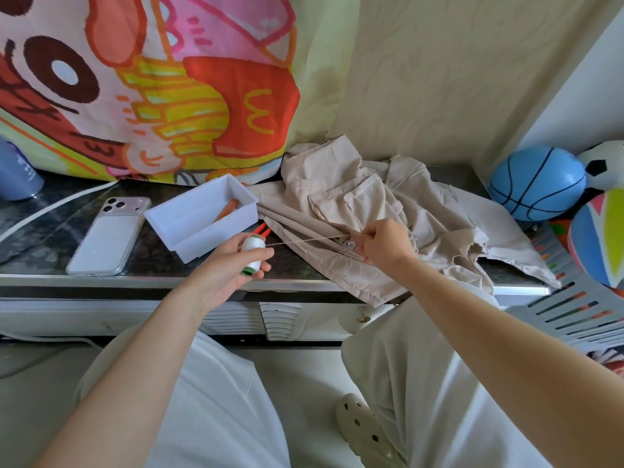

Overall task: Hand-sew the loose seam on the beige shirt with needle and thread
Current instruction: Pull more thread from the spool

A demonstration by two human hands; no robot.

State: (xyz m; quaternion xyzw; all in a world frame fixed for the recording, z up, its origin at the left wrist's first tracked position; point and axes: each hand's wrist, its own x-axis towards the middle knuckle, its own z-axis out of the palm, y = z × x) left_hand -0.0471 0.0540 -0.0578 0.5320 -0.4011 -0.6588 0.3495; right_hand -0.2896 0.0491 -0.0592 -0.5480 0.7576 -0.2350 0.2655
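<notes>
Left hand (233, 265): fingers and thumb were curled round a white spool (252, 253), held upright with its green end lowermost. From the spool a single thread (310, 240) was drawn taut toward 3 o'clock. Right hand (385, 243): the thread's far end was pinched between closed fingertips, just above the cloth. No needle could be made out.

The beige shirt (388, 204) was found crumpled on the dark countertop (152, 261), beneath the right hand, one edge hung over the front lip at 6 o'clock. A white tray (202, 217) was noted at 11 o'clock of the spool, a phone (108, 234) at 9 o'clock. A blue basketball (537, 182) was recorded at 2 o'clock of the shirt.
</notes>
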